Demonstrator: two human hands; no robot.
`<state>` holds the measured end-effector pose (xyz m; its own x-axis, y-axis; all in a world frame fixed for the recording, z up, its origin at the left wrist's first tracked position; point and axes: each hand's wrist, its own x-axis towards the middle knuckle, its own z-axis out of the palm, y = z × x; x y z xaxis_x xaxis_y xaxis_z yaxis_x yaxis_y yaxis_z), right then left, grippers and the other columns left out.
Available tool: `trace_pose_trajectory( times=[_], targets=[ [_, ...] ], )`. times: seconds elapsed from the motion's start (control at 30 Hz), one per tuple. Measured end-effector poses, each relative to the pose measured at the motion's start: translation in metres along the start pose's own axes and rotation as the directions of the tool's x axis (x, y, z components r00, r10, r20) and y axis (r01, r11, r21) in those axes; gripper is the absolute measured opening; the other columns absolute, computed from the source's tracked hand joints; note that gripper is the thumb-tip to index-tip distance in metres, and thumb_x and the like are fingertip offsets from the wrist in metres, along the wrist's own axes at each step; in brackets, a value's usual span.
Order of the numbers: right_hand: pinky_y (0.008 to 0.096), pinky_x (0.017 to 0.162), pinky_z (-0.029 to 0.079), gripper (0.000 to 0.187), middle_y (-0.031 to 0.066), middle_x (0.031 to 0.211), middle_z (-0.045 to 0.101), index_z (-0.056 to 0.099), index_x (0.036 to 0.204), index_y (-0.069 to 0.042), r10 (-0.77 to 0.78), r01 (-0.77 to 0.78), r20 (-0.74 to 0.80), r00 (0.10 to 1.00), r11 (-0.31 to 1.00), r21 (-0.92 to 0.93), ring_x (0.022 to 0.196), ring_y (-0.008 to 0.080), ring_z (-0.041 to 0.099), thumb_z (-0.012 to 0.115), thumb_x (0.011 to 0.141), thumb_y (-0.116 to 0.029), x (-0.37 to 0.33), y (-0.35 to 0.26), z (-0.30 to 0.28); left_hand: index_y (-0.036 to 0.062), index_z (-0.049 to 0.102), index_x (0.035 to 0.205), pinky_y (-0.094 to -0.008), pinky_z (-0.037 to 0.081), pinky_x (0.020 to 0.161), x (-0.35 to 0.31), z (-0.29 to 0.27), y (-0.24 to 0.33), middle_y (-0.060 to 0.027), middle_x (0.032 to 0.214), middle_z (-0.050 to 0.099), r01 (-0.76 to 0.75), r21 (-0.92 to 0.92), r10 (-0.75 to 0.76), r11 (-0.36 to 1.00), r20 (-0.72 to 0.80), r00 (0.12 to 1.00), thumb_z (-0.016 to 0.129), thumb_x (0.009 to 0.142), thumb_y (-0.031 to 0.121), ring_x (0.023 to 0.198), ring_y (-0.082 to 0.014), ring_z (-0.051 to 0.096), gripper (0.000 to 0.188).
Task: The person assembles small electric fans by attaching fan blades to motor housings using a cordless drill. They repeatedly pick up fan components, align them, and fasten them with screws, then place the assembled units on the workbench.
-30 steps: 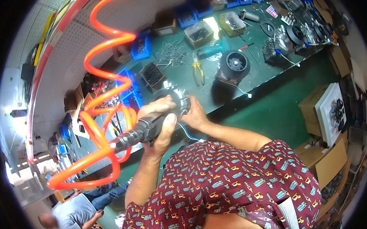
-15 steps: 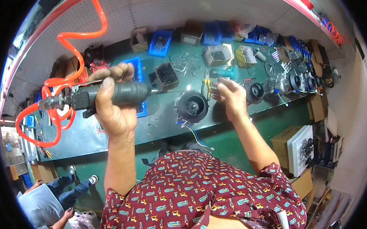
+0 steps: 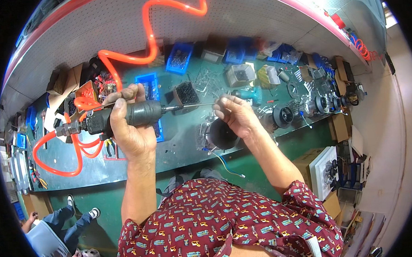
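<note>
My left hand is closed around a dark air screwdriver, held level above the bench. A coiled orange air hose runs from its left end. From its nose a long thin bit points right. My right hand has thumb and fingers pinched at the bit's far tip; whether a screw is between them is too small to see. Just below the right hand stands a black round fan housing on a metal unit, with coloured wires hanging over the bench edge.
A box of black screws and blue bins line the green bench. A teal power tool lies beyond my right hand. More fan units stand in a row rightward. Another person is at the lower left.
My right hand has moved left from beside the fan unit to the tip of the bit, and its fingers have closed. The hose has swung right.
</note>
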<state>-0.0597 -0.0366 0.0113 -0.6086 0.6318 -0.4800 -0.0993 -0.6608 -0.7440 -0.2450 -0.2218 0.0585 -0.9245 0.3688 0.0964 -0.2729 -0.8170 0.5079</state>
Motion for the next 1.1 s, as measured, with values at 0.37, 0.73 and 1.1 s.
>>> trace_pose_trajectory(
  times=[0.37,0.73,1.1],
  targets=[
    [0.0266,0.081,0.061,0.018,0.0095,0.100,0.068,0.062,0.104,0.000,0.019,-0.021,0.033,0.999,0.998,0.064,0.089,0.0184,0.069,0.069,0.092,-0.012,0.006,0.000,0.006,0.0093,0.061,0.100,-0.0452,0.044,0.111,0.006,0.003,-0.008,-0.0080,0.097,0.064,-0.022,-0.018,0.022,1.000,0.049,0.999,0.063,0.088,0.016,0.103,-0.0231,0.063,0.014],
    [0.0329,0.080,0.058,0.025,0.0111,0.094,0.069,0.066,0.104,0.002,0.091,0.152,0.375,0.923,0.807,-0.571,0.090,0.0195,0.068,0.068,0.094,-0.021,0.019,-0.035,-0.005,0.0073,0.062,0.103,-0.0479,0.046,0.108,0.018,0.013,-0.005,-0.0105,0.095,0.064,-0.034,0.057,0.024,0.998,0.168,0.986,0.063,0.087,0.011,0.101,-0.0259,0.063,0.016],
    [0.0294,0.082,0.052,0.027,0.0067,0.098,0.072,0.071,0.107,0.001,0.536,0.330,0.458,0.709,0.322,-0.888,0.090,0.0139,0.064,0.062,0.097,-0.022,0.091,-0.013,-0.021,0.0030,0.068,0.089,-0.0267,0.048,0.070,0.001,0.035,-0.058,-0.0006,0.083,0.065,-0.005,0.554,-0.212,0.832,0.326,0.921,0.067,0.083,0.002,0.075,-0.0089,0.060,0.006]
  ],
)
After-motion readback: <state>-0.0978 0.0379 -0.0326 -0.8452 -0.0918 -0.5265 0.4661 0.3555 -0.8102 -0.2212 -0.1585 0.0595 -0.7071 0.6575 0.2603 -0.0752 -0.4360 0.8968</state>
